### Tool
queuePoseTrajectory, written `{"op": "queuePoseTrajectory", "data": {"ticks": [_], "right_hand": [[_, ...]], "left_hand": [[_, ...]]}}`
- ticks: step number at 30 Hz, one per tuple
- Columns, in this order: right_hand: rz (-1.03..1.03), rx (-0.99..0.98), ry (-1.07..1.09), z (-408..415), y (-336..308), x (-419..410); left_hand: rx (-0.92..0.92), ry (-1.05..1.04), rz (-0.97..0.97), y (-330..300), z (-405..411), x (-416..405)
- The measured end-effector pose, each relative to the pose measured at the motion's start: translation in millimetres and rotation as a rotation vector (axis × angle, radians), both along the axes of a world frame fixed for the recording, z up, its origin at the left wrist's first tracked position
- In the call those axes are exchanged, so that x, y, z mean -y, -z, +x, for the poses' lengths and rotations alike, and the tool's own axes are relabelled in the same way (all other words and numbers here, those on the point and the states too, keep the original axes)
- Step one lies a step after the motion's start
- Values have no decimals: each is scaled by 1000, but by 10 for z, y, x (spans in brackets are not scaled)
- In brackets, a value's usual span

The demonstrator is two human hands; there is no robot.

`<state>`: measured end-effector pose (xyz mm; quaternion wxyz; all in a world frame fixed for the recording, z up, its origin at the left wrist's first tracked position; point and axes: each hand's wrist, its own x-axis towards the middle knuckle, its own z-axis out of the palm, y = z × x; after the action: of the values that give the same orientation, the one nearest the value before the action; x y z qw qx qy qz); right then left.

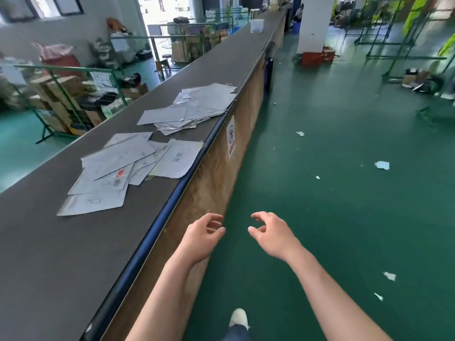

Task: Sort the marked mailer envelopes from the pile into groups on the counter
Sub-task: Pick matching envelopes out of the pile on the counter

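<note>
Two heaps of grey-white mailer envelopes lie on the long dark counter (61, 254). The nearer heap (115, 168) is loosely fanned, and one envelope (178, 158) at its right edge bears handwritten marks. The farther heap (194, 109) reaches the counter's right edge. My left hand (204, 236) and my right hand (269, 232) hang in front of me over the green floor, to the right of the counter. Both have loosely curled fingers and hold nothing. Neither touches the counter or any envelope.
The counter has a blue front rail (157, 227) and a wooden side panel (221, 173) with a warning sticker (231, 136). Paper scraps (382, 165) litter the green floor. Green wire cages (69, 99) with boxes stand beyond the counter. A white pillar (312, 23) rises farther on.
</note>
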<state>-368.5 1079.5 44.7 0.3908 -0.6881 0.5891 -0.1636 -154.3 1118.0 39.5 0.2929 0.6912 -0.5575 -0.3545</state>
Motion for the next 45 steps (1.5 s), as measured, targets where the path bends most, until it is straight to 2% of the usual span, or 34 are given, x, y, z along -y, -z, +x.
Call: {"op": "queuePoseTrajectory", "data": {"ticks": [3,7,11,18,23,28,33,38,41,45], "right_hand": [[-16,-33,14,0,-153,855],[0,-8,168,-339,-226,1675],[63,64,313,-653,-61,2560],[107,140,373,-1081,447,4606],[131,150,244,-931,285,6103],[115,140,4,-404,55,7240],[115,64,-187,204,160,8284],[130,-55,-349,777,260,9260],[152,-111,-377,1014,261,9863],[128,-87,-341,1250,196,10569]], "left_hand": [[-15,-9,-5,-89,32,986],[-51,98,-13,-225,-245,1994],[-70,178,60,-57,-481,2949],[-12,218,138,258,-868,4932],[-1,73,97,-36,-761,6120],[-34,-99,105,-118,-378,6819],[-79,-258,80,87,38,7602],[-218,-394,107,344,602,8510],[-247,-472,125,441,943,9117],[-250,-518,116,388,1264,9810]]}}
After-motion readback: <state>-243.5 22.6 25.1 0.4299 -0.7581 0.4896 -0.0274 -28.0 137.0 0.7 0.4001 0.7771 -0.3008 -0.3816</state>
